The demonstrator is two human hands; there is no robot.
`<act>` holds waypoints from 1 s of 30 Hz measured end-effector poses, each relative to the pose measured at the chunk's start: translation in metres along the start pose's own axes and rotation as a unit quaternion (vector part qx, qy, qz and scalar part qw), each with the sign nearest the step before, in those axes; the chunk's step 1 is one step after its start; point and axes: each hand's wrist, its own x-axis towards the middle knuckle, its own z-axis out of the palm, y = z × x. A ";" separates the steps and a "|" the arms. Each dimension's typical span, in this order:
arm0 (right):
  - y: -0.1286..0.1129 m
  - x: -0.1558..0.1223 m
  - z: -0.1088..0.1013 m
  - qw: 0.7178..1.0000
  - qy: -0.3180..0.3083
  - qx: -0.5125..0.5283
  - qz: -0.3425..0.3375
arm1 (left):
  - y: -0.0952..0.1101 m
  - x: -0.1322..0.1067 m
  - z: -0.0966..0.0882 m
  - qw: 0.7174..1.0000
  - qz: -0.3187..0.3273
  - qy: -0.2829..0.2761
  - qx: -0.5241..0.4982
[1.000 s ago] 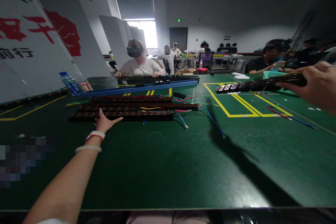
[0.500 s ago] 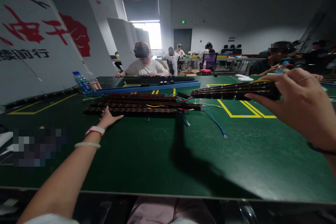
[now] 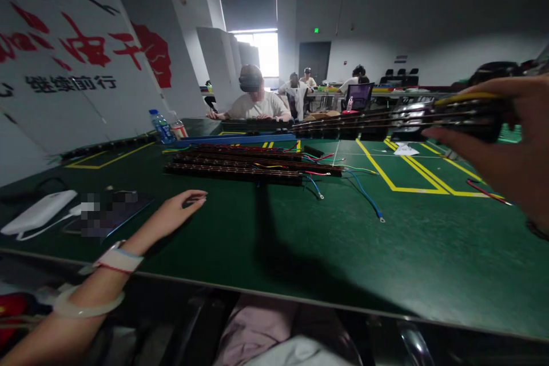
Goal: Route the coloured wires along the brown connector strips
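Observation:
My right hand (image 3: 506,148) is raised at the right edge, its fingers wrapped round one end of a long dark strip with rows of small parts (image 3: 369,120). The strip reaches out leftward above the table, level with the far side. My left hand (image 3: 180,209) lies on the green table (image 3: 300,251) with fingers loosely extended, holding nothing. It is a little short of a stack of similar long dark strips with coloured wires (image 3: 253,163) lying across the table's middle.
A white power bank (image 3: 40,211) and a dark flat device lie at the left edge. Two water bottles (image 3: 162,126) stand at the far left. Loose blue and red wires (image 3: 364,194) trail right of the stack. Another person sits across the table; others work behind.
My left hand has drawn back from the stack of strips towards me. My right hand has lifted the held strip higher and swung it left. My view has shifted right and lower.

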 end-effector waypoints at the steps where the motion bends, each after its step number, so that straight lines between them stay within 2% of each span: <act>1: -0.012 -0.001 0.008 1.000 0.005 0.015 -0.020 | 0.011 -0.011 0.007 0.999 0.015 -0.027 -0.015; 3: -0.039 -0.006 0.029 0.997 0.023 0.068 -0.035 | 0.034 -0.032 0.022 0.995 0.036 -0.085 -0.042; 7: -0.101 -0.025 0.081 0.973 0.009 0.230 0.008 | 0.073 -0.072 0.052 0.978 0.066 -0.185 -0.065; 11: -0.156 -0.043 0.123 0.938 -0.028 0.341 0.045 | 0.094 -0.099 0.071 0.963 0.087 -0.244 -0.071; 15: -0.191 -0.064 0.152 0.907 -0.107 0.392 0.110 | 0.109 -0.108 0.082 0.947 0.096 -0.284 -0.111; 18: -0.202 -0.084 0.169 0.889 -0.183 0.397 0.135 | 0.123 -0.107 0.094 0.932 0.097 -0.324 -0.133; 22: -0.202 -0.112 0.184 0.859 -0.260 0.421 0.129 | 0.143 -0.100 0.117 0.893 0.134 -0.397 -0.166; 27: -0.187 -0.133 0.190 0.808 -0.373 0.445 0.103 | 0.170 -0.085 0.152 0.853 0.198 -0.449 -0.175; 30: -0.170 -0.133 0.189 0.787 -0.433 0.432 0.087 | 0.180 -0.071 0.173 0.825 0.195 -0.490 -0.203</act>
